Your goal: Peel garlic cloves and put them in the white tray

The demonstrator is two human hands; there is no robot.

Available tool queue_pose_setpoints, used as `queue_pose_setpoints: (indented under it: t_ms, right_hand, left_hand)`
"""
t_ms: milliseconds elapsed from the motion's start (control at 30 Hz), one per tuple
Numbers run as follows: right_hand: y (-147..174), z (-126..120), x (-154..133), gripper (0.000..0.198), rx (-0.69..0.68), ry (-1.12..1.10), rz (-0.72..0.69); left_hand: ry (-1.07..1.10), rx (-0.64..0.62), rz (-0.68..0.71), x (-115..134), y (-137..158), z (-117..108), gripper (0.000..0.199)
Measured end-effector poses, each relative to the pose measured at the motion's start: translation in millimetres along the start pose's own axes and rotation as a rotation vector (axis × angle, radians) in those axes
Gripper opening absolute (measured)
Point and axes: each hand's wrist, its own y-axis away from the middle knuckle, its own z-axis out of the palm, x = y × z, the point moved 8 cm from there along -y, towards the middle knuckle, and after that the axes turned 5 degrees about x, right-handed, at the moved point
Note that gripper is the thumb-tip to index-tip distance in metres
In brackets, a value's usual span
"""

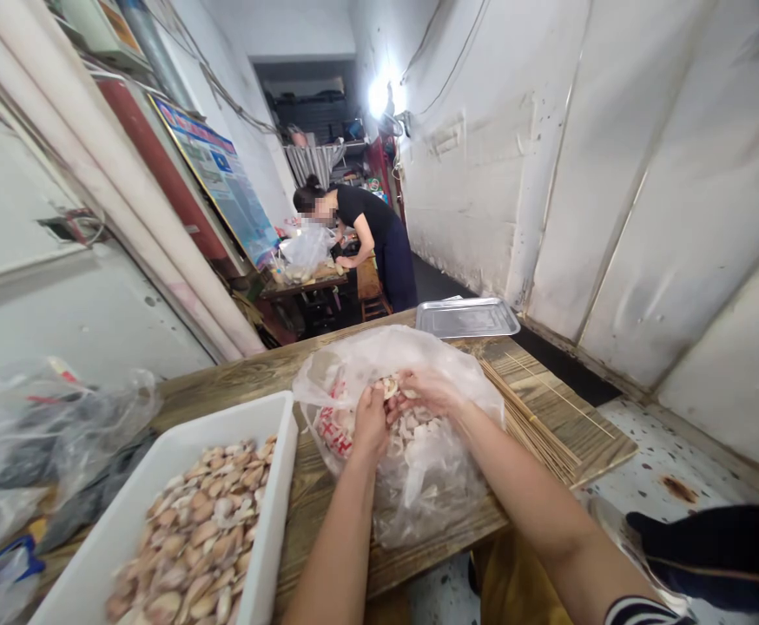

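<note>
Both hands are inside the mouth of a translucent white plastic bag (419, 495) with red print, in the middle of the wooden table. My left hand (372, 421) has its fingers closed around a pale piece of garlic (390, 387). From the other side, my right hand (435, 395) grips the same piece, its fingers curled and partly hidden. Below the hands, whitish garlic pieces or skins (419, 434) fill the bag; which they are I cannot tell. Left of the bag stands a white plastic tray (292, 434) holding many pinkish-tan garlic cloves (203, 529).
Right of the bag lies a bundle of thin wooden skewers (536, 421). A shallow metal tray (467, 318) sits at the table's far edge. Crumpled clear plastic bags (73, 443) occupy the left end. Further back, a person (366, 226) bends over another table.
</note>
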Motion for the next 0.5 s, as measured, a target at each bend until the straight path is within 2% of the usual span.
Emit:
queue_pose_setpoints:
  t_ms: [133,300,367,500]
  right_hand:
    - [7,-1,-11,0.015,0.139,0.319,-0.141]
    - [8,2,-14,0.021,0.133,0.339,-0.136]
    - [8,-2,-16,0.021,0.157,0.359,-0.172]
    - [7,-3,-14,0.024,0.150,0.459,-0.223]
  left_hand:
    - [-0.035,0.077,0.071,0,-4,-8,0.032]
    - [-0.096,-0.015,0.047,-2,-1,0,0.034]
    - [-0.231,0.019,0.089,0,-1,-5,0.035]
    - [-0.630,0.069,0.314,16,-2,-13,0.031]
